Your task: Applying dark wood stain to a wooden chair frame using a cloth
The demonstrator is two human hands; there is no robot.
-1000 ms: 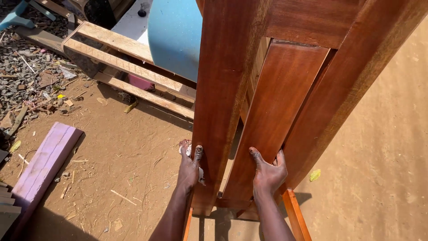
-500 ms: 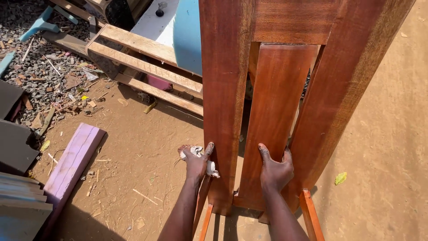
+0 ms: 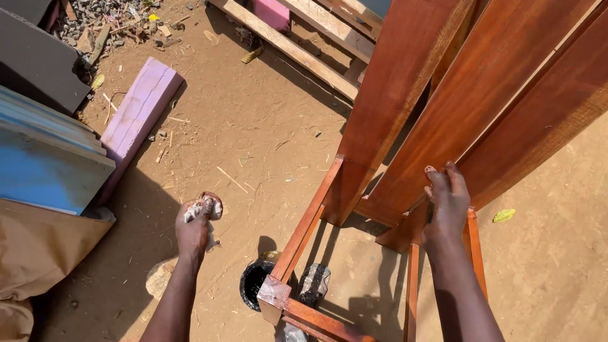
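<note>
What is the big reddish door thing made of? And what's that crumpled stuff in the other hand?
The reddish panel looks like wood: grain streaks show, with a smooth, slightly glossy stained finish. The right hand rests on it. The left hand grips a whitish wad, probably cloth, crumpled and stained.

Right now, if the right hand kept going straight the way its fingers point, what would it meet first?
The right hand already rests on the reddish-brown wooden panel, fingers pointing up along it. Going straight on, it would likely just slide up that board; depth is hard to judge.
</note>
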